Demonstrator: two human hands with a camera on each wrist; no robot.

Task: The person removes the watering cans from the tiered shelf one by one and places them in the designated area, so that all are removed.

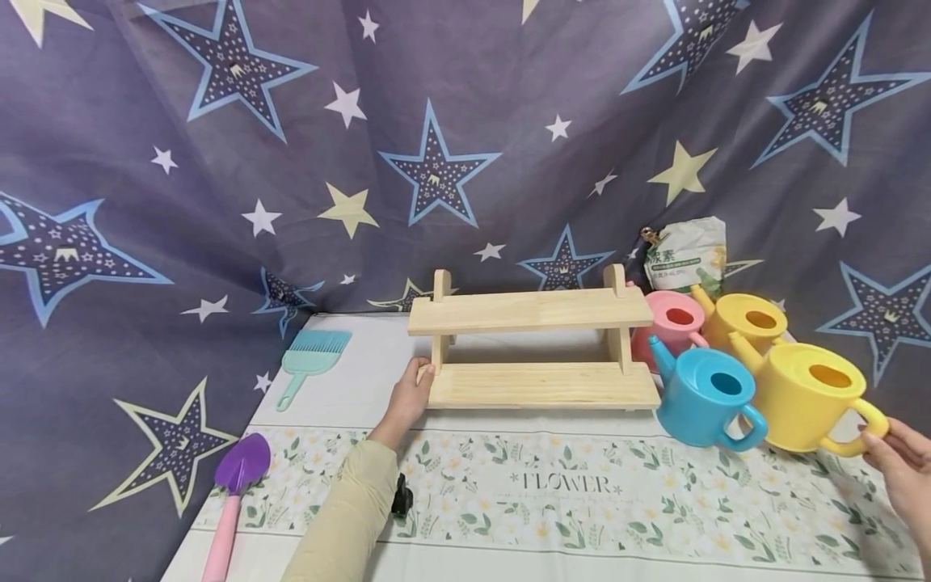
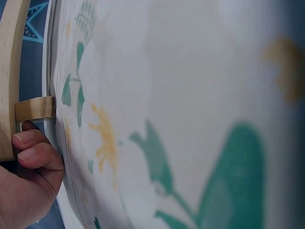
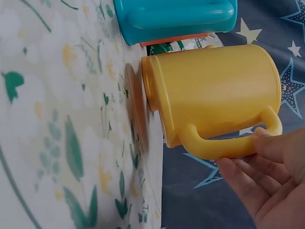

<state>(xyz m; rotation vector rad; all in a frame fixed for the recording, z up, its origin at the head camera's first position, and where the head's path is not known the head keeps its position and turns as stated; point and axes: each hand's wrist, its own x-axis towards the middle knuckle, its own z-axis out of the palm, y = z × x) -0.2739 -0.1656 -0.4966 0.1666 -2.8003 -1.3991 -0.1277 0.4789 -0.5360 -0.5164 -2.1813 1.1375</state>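
Note:
A two-tier wooden shelf (image 1: 541, 386) stands at the middle of the table. My left hand (image 1: 411, 396) holds the left end of its lower board; the left wrist view shows curled fingers (image 2: 32, 151) against the wood. At the far right, my right hand (image 1: 902, 469) pinches the handle of the front yellow watering can (image 1: 803, 404) between thumb and fingers. In the right wrist view this can (image 3: 214, 90) has a shadow beside its base. Left of it sits a blue watering can (image 1: 701, 404). Behind are a pink watering can (image 1: 665, 327) and another yellow watering can (image 1: 742, 319).
A white bag (image 1: 687, 255) with a clip leans at the back right. On the left lie a teal brush with dustpan (image 1: 313, 356) and a purple trowel (image 1: 240, 469) with a pink handle. A starred curtain (image 1: 436, 202) hangs behind the table's floral cloth (image 1: 567, 485).

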